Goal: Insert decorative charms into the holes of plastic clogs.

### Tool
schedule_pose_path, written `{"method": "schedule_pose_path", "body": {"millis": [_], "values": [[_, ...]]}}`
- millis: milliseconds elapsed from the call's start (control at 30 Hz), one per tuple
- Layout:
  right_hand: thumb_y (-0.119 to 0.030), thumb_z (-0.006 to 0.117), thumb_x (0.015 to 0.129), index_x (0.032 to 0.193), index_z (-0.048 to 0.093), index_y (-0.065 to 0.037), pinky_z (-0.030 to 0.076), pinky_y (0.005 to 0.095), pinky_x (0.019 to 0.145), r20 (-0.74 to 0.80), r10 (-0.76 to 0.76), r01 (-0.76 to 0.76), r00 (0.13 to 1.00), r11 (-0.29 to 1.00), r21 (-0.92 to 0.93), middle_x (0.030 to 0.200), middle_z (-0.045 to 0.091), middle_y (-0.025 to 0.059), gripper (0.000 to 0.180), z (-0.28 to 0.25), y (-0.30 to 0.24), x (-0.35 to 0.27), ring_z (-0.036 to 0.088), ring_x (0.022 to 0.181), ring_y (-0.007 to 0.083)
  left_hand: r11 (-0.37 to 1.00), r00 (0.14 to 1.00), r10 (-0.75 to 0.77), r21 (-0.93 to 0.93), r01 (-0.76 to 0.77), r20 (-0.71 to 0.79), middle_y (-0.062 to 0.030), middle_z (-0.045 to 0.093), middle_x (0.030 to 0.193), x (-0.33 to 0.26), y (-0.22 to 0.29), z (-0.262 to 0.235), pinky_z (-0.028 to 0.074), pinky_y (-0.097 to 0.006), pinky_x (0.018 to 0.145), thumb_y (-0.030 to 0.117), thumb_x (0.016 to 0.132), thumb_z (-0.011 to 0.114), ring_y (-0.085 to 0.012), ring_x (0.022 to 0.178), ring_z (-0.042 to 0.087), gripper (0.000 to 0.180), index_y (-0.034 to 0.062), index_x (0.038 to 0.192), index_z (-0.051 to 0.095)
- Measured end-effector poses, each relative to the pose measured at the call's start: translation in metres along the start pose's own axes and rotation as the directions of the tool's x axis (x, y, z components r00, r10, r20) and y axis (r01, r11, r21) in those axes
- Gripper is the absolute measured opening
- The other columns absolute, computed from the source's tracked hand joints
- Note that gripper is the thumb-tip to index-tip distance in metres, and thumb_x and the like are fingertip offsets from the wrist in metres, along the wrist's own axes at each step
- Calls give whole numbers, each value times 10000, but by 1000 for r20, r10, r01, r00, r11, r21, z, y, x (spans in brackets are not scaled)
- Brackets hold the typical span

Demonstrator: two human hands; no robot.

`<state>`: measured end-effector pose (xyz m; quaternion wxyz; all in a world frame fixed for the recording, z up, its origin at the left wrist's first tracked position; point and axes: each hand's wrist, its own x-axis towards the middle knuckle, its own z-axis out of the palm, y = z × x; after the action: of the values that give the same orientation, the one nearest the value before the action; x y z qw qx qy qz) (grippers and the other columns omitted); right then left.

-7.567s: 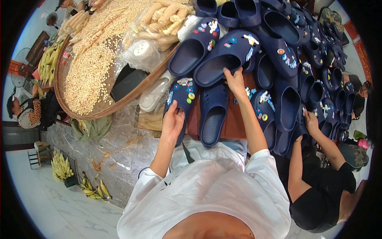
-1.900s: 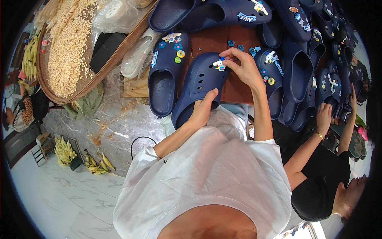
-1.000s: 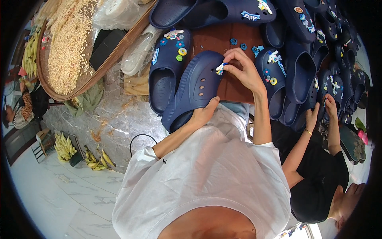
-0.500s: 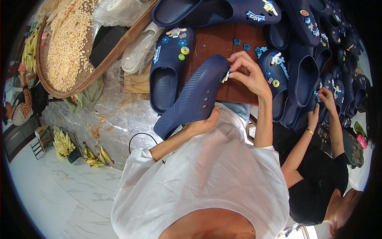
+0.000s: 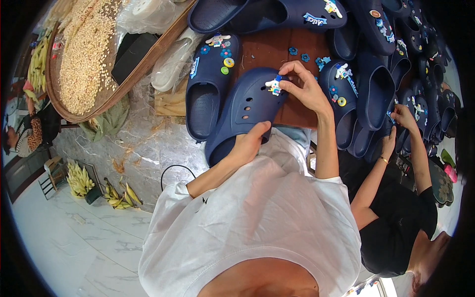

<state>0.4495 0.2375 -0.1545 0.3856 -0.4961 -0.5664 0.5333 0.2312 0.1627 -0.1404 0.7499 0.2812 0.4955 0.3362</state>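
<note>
A navy blue clog (image 5: 242,96) with vent holes in its toe is held over the table's near edge. My left hand (image 5: 250,143) grips it at the foot opening, thumb on top, fingers hidden beneath. On the toe's right side sits a white cartoon-figure shoe charm (image 5: 274,85). My right hand (image 5: 309,89) pinches that charm between thumb and forefinger, against the clog's upper. Left of it lies a finished-looking navy clog (image 5: 210,84) bearing several charms. Small blue flower charms (image 5: 305,58) rest on the reddish-brown tabletop (image 5: 267,47) beyond my right hand.
More decorated navy clogs (image 5: 341,84) crowd the right and far side. A co-worker's hands (image 5: 398,123) handle a clog at right. At far left are a woven tray (image 5: 116,91) of pale kernels and clear plastic wrapping (image 5: 173,64). Corn cobs (image 5: 79,180) stand on the floor.
The held clog has turned so its upper faces up, showing the charm on its toe. My left thumb now lies over the opening's edge. My right hand still pinches the charm.
</note>
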Motion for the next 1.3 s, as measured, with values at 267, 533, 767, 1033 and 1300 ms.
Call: {"method": "schedule_pose_path", "body": {"millis": [267,533,767,1033,1300], "values": [[-191,769,867,1138,607,-22,501,291,847,-122,205,-194,971,976,94,1038,648,34,358,0,-1,7,620,957,136,759,969,-208,-603,244,130,-163,574,1271,22,24,10,421,-404,1078,80,901,595,-263,1187,561,448,-50,1310,467],[-192,735,893,1130,632,-38,486,269,863,-163,116,-124,980,991,-41,1039,647,25,301,7,11,27,603,965,113,806,979,-200,-559,193,50,-138,574,1264,42,22,3,453,-365,1043,153,921,640,-228,1159,576,486,-47,1324,457],[-181,682,930,1137,655,-20,489,288,886,-302,-1,-73,953,969,-234,1081,672,74,263,23,30,22,622,992,145,925,985,-161,-340,171,57,-104,601,1203,43,7,-8,457,-308,970,137,913,654,-171,1096,586,368,-80,1196,564],[-33,609,890,1047,654,-16,507,428,806,-559,-192,-189,807,812,-552,1002,627,204,164,-21,30,20,631,902,389,911,978,-207,-359,201,23,-86,614,1147,41,11,-7,446,-294,972,113,876,691,-157,1077,579,353,-68,1158,580],[-15,630,858,1048,648,-3,502,474,808,-448,-291,-255,845,518,-817,1018,620,209,192,-31,59,33,620,922,382,834,978,-194,-512,204,73,-111,604,1172,50,16,-4,452,-327,1001,87,851,689,-203,1088,585,425,-60,1220,539]]}}
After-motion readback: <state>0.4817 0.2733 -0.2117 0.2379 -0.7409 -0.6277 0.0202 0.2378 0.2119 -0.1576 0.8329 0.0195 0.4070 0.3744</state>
